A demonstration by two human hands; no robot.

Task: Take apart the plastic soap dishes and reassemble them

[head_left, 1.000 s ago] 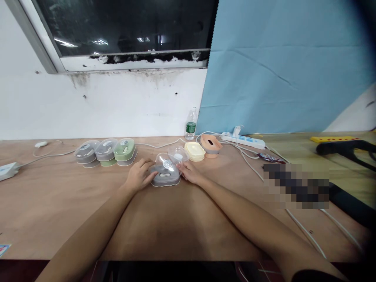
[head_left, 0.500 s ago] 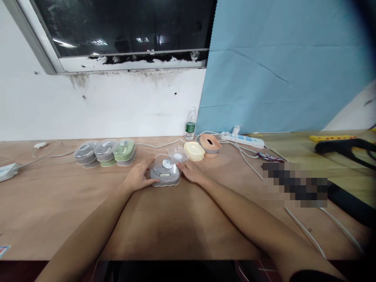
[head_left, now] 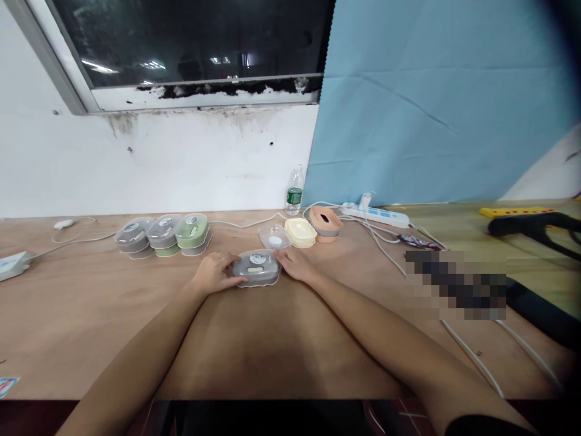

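A grey lidded plastic box (head_left: 256, 275) with a see-through cover and a round white sticker lies on the table in front of me. My left hand (head_left: 215, 272) grips its left end, thumb along the near side and fingers at the far corner. At the right end, my right hand (head_left: 295, 264) holds the box's edge with its fingertips. Just behind the box lies a clear plastic lid (head_left: 273, 237). Beyond my right hand are a stack of pale yellow trays (head_left: 301, 233) and orange box parts (head_left: 325, 221).
To the left stand stacked lidded boxes, two grey-topped (head_left: 132, 235) and one green-topped (head_left: 193, 230). A water bottle (head_left: 295, 192) is by the wall. Power strip (head_left: 381, 215), white cables and a pixelated dark object (head_left: 456, 284) occupy the right side.
The clear cover on the grey box, raised at its far side before, now lies flat on it. Both hands have stayed almost in place at the ends.
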